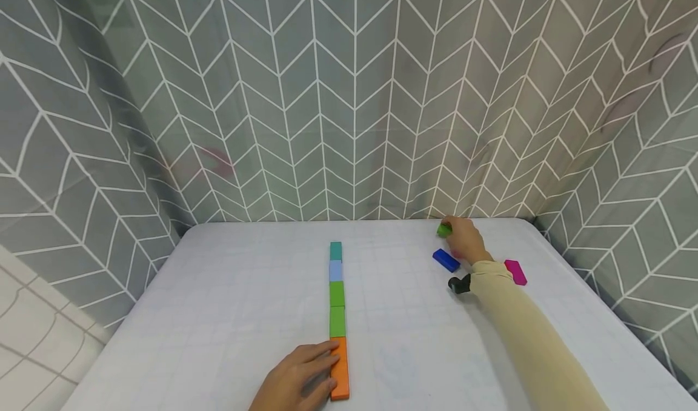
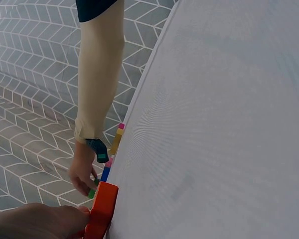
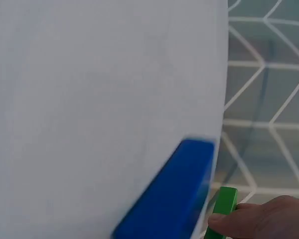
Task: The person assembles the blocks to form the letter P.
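My left hand point(image 1: 297, 377) touches the left side of an orange block point(image 1: 340, 371), its fingertips reaching onto the top. From that block a straight row runs away from me: two green blocks point(image 1: 337, 314), a light blue block point(image 1: 335, 270) and a teal block point(image 1: 335, 251). Near the table's far edge, on the right, my right hand point(image 1: 465, 240) pinches a green block point(image 3: 225, 201), partly hidden by the fingers in the head view. A dark blue block point(image 1: 446, 260) lies just nearer than that hand. Beyond the sleeve is a magenta block point(image 1: 515, 272).
The white table point(image 1: 245, 290) ends at a grey patterned curtain point(image 1: 338, 126) behind and at both sides. A black device point(image 1: 459, 284) sits at my right wrist. In the left wrist view, a yellow block point(image 2: 116, 142) shows beyond the right wrist.
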### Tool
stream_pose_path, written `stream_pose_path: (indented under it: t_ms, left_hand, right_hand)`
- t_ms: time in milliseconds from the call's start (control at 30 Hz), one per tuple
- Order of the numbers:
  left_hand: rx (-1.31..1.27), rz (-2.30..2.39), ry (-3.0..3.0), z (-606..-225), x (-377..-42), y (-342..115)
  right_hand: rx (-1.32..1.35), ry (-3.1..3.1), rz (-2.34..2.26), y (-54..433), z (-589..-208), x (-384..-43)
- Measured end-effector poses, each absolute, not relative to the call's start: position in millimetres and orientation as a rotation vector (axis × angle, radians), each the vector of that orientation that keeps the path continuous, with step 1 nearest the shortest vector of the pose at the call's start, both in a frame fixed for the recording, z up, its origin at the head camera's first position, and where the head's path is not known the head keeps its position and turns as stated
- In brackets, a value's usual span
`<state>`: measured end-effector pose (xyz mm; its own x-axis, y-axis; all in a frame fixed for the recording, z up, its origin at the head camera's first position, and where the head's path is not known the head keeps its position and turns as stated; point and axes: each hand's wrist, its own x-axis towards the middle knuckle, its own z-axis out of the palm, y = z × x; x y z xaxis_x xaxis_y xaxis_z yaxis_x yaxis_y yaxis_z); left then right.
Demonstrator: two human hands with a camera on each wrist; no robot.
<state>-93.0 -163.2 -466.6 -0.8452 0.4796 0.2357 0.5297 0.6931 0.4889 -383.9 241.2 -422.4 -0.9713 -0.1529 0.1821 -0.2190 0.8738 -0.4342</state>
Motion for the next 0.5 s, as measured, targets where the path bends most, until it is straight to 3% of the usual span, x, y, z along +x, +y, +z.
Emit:
stream_pose_path:
  t_ms: [500]
  left_hand:
    - [-0.818,-0.863,-2.797,-464,-91,-162]
  right_hand:
    - [0.743,-2.756,0.634,116,-410,-378]
